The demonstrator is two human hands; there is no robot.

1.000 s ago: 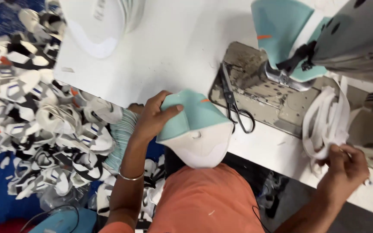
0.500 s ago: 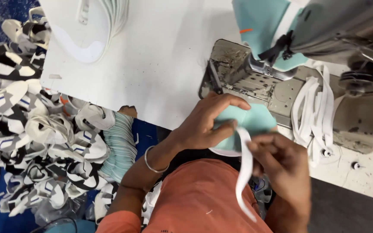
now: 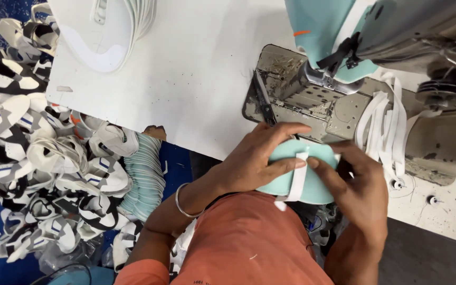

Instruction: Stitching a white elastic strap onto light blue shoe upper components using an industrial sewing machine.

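teal fabric piece (image 3: pixel 312 184), white strap (image 3: pixel 296 182) laid across

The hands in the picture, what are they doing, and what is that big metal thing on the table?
The picture comes from a camera worn on a person's head, looking down, so you see their own two hands. The left hand and the right hand together hold a turquoise fabric piece, and a white strip lies across it under the fingers. The big metal thing is a sewing machine with a metal plate on the white table. Scissors lie on the plate, and more white strips hang beside it. Left of the table is a heap of cut shoe pieces.
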